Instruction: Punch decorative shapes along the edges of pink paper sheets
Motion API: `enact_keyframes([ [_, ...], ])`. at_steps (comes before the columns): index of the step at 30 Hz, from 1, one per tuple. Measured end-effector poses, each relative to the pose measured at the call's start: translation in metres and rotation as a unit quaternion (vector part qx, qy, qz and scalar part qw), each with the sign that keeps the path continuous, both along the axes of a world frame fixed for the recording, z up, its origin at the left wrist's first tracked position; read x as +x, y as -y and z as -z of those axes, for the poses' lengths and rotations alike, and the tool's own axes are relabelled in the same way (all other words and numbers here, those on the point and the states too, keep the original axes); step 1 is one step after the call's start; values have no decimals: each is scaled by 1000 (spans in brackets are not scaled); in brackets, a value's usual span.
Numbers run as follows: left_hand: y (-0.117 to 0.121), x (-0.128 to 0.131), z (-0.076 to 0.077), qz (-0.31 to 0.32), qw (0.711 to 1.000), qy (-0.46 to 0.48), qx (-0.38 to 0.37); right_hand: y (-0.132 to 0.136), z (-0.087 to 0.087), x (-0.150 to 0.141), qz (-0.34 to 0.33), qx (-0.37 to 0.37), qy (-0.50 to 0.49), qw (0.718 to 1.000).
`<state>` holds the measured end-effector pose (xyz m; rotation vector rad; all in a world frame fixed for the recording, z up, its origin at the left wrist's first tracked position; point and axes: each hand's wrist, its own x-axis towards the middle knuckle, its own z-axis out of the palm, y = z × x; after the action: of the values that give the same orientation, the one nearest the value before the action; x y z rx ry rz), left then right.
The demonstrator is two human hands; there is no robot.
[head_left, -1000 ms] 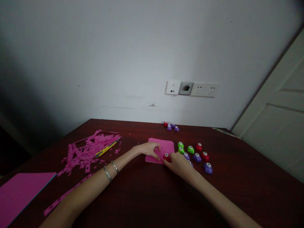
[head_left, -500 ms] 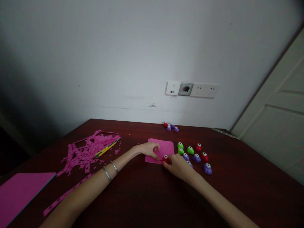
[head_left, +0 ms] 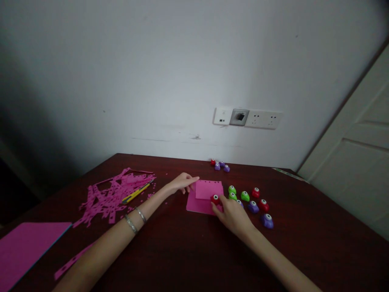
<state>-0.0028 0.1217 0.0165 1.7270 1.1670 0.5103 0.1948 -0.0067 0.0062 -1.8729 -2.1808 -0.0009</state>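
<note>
A small pink sheet (head_left: 199, 205) with punched holes lies mid-table, and a second pink piece (head_left: 208, 189) is lifted over its far part. My left hand (head_left: 181, 183) pinches that upper piece at its left edge. My right hand (head_left: 232, 213) is closed on a small red punch (head_left: 215, 199) set on the sheet's right edge. Right beside that hand sits a cluster of green (head_left: 244, 196), red (head_left: 263, 205) and purple (head_left: 267, 220) punches.
A heap of pink punched strips (head_left: 111, 194) with a yellow utility knife (head_left: 135, 193) lies at the left. A pink sheet stack (head_left: 24, 247) sits at the near left corner. Several small punches (head_left: 220, 165) stand by the wall, under wall sockets (head_left: 247, 117). A door (head_left: 355, 162) is at the right.
My left hand moved from flat on the sheet to its far left edge and raised a pink piece. The right hand stays on the red punch, shifted slightly.
</note>
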Motion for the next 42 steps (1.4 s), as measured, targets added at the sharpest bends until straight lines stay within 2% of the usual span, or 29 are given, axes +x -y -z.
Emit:
enact_keyframes([
  [3,4,1,1,41,997,43,-52,0,0,0,-4,13,2,1000],
  [6,4,2,7,49,996,52,-59,1,-2,-1,-6,12,8,1000],
  [10,2,3,12,41,997,44,-53,2,-3,-1,-10,8,3,1000],
  [18,0,-1,7,43,997,55,-31,0,1,5,-13,17,-13,1000],
  [25,-7,-6,10,33,998,43,-6,0,2,5,-34,19,-21,999],
  [27,-8,-6,11,37,999,31,-13,-4,-2,11,-15,18,-19,1000],
  [31,-5,-5,16,53,998,15,-34,-19,-19,39,66,12,-18,998],
  [35,-2,-1,24,64,997,5,-34,-42,-34,73,158,-43,13,986],
  [38,-1,1,29,70,997,-18,-12,-63,-36,91,190,-96,51,976],
  [42,-1,6,32,62,995,-54,54,-85,-31,101,187,-138,66,970],
])
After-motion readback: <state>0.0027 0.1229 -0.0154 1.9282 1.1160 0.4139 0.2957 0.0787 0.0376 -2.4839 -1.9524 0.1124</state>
